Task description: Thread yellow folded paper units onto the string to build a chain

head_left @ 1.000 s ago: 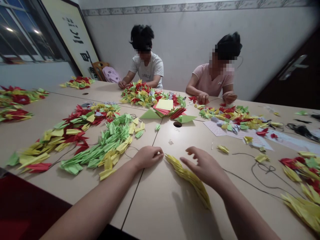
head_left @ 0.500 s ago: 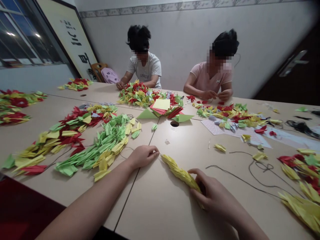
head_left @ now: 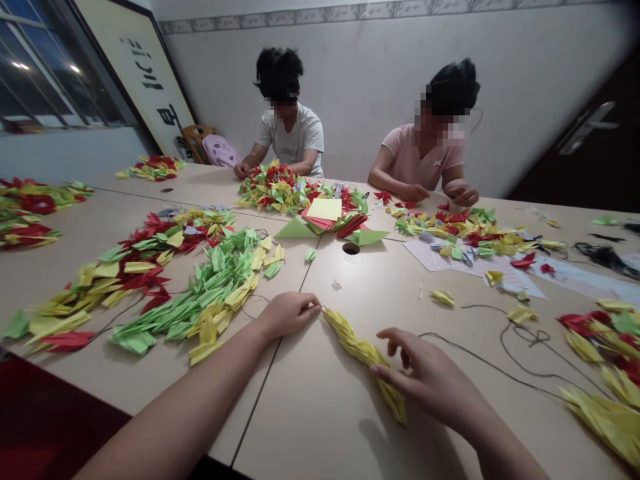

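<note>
A strand of folded yellow paper pieces (head_left: 357, 343) lies slantwise on the table in front of me. At its far tip, my left hand (head_left: 290, 313) is closed in a pinch on the thin dark string that comes out of the strand. My right hand (head_left: 417, 373) is open, thumb and fingers apart, over the near right side of the strand. Its thumb is right by the yellow paper; whether it touches I cannot tell. Left of my left arm lies a bundle of green folded paper (head_left: 200, 293) with yellow pieces along its edge.
Red, yellow and green paper strands (head_left: 135, 260) lie at the left. Dark cord (head_left: 505, 353) trails toward more strands (head_left: 603, 413) at the right. Square paper sheets (head_left: 325, 209) sit mid-table beside a cable hole (head_left: 351, 248). Two people work across the table (head_left: 320, 427) behind mixed piles (head_left: 280, 187).
My right hand has loosened from the yellow strand and its fingers have spread, uncovering the near end. My left hand keeps its pinch at the far tip.
</note>
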The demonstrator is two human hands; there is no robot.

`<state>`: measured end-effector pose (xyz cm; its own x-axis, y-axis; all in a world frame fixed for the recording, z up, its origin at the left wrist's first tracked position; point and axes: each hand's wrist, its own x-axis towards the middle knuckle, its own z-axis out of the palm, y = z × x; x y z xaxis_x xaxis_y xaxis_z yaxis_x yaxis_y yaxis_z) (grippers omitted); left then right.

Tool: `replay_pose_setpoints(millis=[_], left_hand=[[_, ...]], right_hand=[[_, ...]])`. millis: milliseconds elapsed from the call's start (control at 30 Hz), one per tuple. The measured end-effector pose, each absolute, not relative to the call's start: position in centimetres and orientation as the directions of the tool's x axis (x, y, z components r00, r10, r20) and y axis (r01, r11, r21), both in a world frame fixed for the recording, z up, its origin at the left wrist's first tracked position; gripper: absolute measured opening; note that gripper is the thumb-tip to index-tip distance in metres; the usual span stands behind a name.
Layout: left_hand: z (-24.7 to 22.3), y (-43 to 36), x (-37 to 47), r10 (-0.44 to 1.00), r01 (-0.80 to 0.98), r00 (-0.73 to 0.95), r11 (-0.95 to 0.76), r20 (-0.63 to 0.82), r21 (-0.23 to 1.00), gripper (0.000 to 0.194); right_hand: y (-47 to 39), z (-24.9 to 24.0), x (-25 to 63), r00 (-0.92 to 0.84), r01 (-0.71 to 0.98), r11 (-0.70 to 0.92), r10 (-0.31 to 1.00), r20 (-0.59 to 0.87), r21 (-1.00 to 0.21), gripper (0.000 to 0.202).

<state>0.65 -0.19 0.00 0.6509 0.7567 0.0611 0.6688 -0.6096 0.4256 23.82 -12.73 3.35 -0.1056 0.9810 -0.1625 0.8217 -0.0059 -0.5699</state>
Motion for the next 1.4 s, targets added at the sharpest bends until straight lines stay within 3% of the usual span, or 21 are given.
replay_pose_setpoints(millis=[100,233,433,833,1000,1100,1400], left_hand=[[-0.1,-0.2,0.7,0.757,0.670,0.651,-0.612,0.066,0.421,0.025],[0.0,-0.4,0.6,0.765,0.669,0.639,-0.602,0.076,0.436,0.025],[-0.1,-0.3,0.4,0.757,0.667,0.647,-0.620,0.090,0.414,0.023],[-0.2,-0.4,0.6,0.759,0.675,0.644,-0.620,0.089,0.401,0.021],[0.1,-0.5,0.4,0.758,0.650,0.646,-0.610,0.092,0.453,0.024],[0.2,-0.5,0.4,0.766,0.662,0.637,-0.601,0.087,0.448,0.024],[-0.2,-0.3,0.4,0.787,0.676,0.608,-0.582,0.103,0.452,0.027]], right_hand=[[-10.8,4.1,21.3,-0.118,0.891,0.090,0.992,-0.036,-0.444,0.032],[-8.6,3.8,17.3,-0.170,0.960,0.155,0.984,-0.046,-0.233,0.029],[-8.1,1.7,16.0,-0.206,0.971,0.201,0.978,-0.031,-0.133,0.017],[-8.7,2.2,17.3,-0.214,0.942,0.193,0.976,-0.046,-0.275,0.016],[-10.4,3.6,19.2,-0.171,0.915,0.151,0.985,-0.022,-0.373,0.043],[-12.2,3.5,20.4,-0.121,0.906,0.077,0.989,-0.080,-0.415,0.048],[-14.2,0.9,21.1,-0.034,0.812,-0.018,0.996,-0.078,-0.584,0.035]])
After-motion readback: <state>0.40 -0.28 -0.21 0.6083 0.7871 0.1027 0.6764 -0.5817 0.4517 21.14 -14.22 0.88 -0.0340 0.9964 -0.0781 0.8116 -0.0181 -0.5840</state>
